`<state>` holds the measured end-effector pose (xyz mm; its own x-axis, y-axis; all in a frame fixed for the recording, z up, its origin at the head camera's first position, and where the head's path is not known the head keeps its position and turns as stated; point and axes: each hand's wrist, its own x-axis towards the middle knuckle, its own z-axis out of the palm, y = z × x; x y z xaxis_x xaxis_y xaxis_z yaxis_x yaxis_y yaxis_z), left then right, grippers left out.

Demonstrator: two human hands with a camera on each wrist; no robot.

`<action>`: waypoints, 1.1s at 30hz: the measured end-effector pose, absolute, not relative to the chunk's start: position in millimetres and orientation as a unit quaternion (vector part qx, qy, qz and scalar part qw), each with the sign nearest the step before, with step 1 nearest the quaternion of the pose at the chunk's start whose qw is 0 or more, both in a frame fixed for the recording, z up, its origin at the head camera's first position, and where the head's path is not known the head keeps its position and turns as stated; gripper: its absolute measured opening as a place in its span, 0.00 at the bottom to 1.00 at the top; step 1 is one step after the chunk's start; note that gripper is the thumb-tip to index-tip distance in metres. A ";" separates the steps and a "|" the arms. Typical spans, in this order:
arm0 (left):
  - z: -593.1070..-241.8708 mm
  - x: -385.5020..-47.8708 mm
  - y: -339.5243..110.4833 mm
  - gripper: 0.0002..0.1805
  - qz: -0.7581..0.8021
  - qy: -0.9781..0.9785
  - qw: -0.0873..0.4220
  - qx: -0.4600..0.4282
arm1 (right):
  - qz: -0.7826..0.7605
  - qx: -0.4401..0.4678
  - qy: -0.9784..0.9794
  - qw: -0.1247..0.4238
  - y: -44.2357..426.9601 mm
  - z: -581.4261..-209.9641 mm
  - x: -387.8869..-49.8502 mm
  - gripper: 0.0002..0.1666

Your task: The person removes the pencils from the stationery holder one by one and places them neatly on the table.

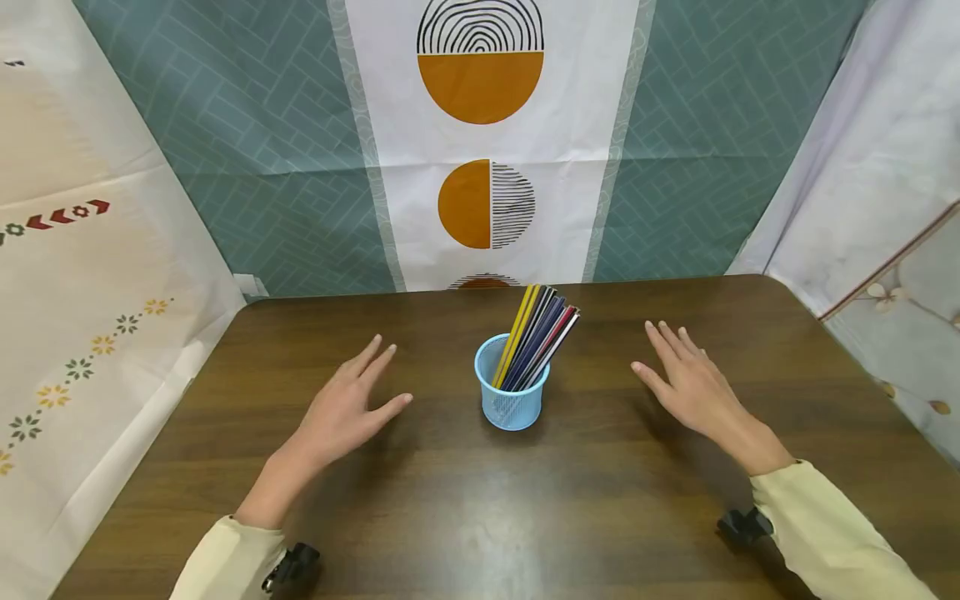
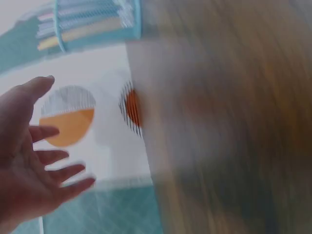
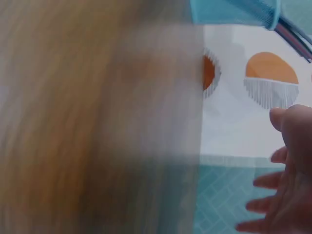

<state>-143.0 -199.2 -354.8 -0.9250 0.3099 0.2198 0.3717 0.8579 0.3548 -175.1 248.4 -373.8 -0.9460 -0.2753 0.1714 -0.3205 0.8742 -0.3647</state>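
Note:
A light blue mesh cup [image 1: 512,410] stands upright on the table between the two hands. Several pencils [image 1: 534,337], yellow, black, dark blue, red and white, lean to the right in it. To the cup's left, the left hand [image 1: 339,417] is held with fingers extended and holds nothing. The right hand [image 1: 693,387], fingers spread, is to the cup's right and also holds nothing. Neither hand touches the cup. Part of the cup shows at the top of the left wrist view [image 2: 97,36] and of the right wrist view [image 3: 234,12].
The brown wooden table [image 1: 480,508] ends at a hanging cloth [image 1: 285,167] with a white panel of orange and black circles. Pale patterned cloths hang at the left [image 1: 97,275] and right [image 1: 862,208]. A dark device [image 1: 292,567] sits at the left wrist, another [image 1: 744,527] at the right.

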 end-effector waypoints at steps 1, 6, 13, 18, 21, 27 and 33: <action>-354.4 -141.2 -194.9 0.39 -0.233 -0.952 0.065 -0.187 | 0.220 0.155 -0.962 0.051 246.1 -373.0 -174.8 0.41; -353.5 -135.9 -171.9 0.36 -0.343 -0.914 0.030 -0.216 | 0.291 0.150 -0.944 0.029 230.8 -365.2 -171.5 0.35; -354.9 -141.4 -154.3 0.37 -0.418 -0.886 0.021 -0.198 | 0.366 0.149 -0.918 0.038 214.7 -362.2 -171.1 0.25; -354.1 -150.4 -144.8 0.39 -0.454 -0.870 0.006 -0.191 | 0.420 0.156 -0.893 0.034 206.8 -360.7 -175.7 0.20; -355.7 -156.2 -137.4 0.40 -0.467 -0.861 -0.001 -0.202 | 0.467 0.160 -0.869 0.011 201.9 -360.0 -176.5 0.19; -363.3 -162.9 -120.6 0.43 -0.494 -0.844 -0.022 -0.207 | 0.530 0.158 -0.833 -0.023 189.4 -359.6 -176.0 0.18; -366.6 -168.7 -106.9 0.47 -0.508 -0.840 -0.034 -0.187 | 0.560 0.153 -0.813 -0.032 179.4 -360.7 -176.6 0.17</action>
